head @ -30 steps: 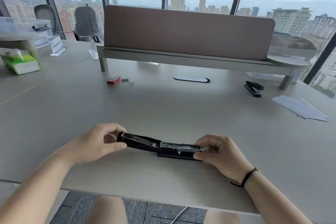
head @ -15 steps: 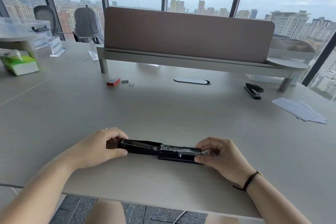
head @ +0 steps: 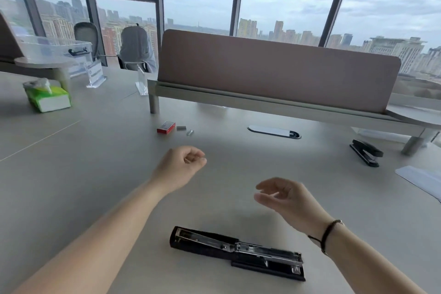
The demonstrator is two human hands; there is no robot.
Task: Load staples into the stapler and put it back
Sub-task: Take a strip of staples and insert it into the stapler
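Observation:
A black stapler point(head: 238, 252) lies folded out flat on the desk near the front edge, its metal staple channel facing up. Both hands are off it. My left hand point(head: 182, 164) hovers above the desk farther back, fingers curled loosely with nothing in them, roughly halfway between the stapler and a red staple box point(head: 166, 127). Two loose staple strips point(head: 185, 130) lie just right of that box. My right hand point(head: 284, 194) floats above and behind the stapler's right end, fingers apart and empty.
A second black stapler point(head: 366, 152) sits shut at the back right, near white paper sheets point(head: 422, 180). A raised shelf with a brown divider panel point(head: 274, 71) spans the back. A green tissue pack point(head: 47, 98) and acrylic sign holders point(head: 94, 74) stand at the left.
Both hands let go of the opened stapler and lifted away from it; the left hand moved forward toward the staple box. The view tilted, so the stapler now sits lower in frame.

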